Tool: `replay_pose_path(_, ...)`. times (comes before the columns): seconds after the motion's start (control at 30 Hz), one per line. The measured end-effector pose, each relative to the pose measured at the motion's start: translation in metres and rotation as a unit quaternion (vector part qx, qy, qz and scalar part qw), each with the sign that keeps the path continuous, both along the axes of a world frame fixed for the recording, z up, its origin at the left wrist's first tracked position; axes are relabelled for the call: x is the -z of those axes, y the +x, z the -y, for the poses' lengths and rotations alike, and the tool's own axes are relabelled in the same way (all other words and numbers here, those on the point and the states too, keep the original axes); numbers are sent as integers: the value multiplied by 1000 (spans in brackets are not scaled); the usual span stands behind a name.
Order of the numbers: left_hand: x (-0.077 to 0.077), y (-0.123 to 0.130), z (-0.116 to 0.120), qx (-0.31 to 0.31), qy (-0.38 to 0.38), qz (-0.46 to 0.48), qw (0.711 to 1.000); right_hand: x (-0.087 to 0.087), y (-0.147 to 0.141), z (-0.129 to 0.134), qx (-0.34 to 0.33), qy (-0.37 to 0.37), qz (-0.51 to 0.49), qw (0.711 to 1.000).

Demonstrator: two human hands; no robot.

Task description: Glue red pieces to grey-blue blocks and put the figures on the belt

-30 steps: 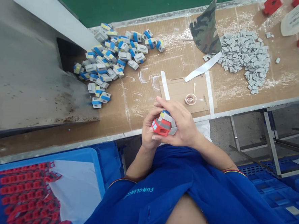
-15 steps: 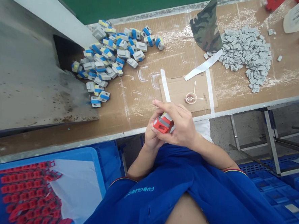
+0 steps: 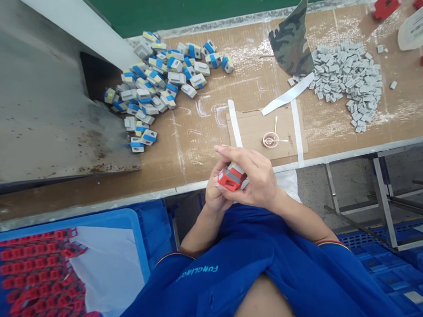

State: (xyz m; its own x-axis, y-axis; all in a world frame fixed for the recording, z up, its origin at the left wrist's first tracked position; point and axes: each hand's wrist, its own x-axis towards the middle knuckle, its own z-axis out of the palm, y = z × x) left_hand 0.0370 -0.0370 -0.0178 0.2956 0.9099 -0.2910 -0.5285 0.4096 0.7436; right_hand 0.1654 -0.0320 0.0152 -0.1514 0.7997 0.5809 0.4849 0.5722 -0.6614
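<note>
A red toy vehicle (image 3: 231,177) with a grey band is held between my two hands, in front of the table edge. My left hand (image 3: 216,190) is closed around its left side. My right hand (image 3: 258,175) wraps its right side, with the fingers reaching over the top. A light grey and yellow part (image 3: 237,167) shows under the right fingers. Beyond the hands, a small round cup (image 3: 270,139) with thin white swabs stands on a cardboard sheet (image 3: 251,127) taped to the table.
Grey, blue and yellow blocks (image 3: 173,77) are piled at the left; small grey pieces (image 3: 349,73) lie at the right near a camouflage cloth (image 3: 294,39). A blue tray (image 3: 140,240) at lower left holds rows of red parts (image 3: 36,267). A metal panel (image 3: 39,100) stands left.
The red vehicle has tilted slightly between my hands, and my right fingers have shifted a little. The camera view has moved slightly.
</note>
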Motion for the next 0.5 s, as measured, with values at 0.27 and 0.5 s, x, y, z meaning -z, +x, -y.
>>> replay_pose_path(0.27,-7,-2,3,-5,32,38,999,4,3,0,-14,25,-24,999)
replay_pose_path(0.5,-1,-3,6,-7,29,-17,999,12,-1,3,3,59,-62,996)
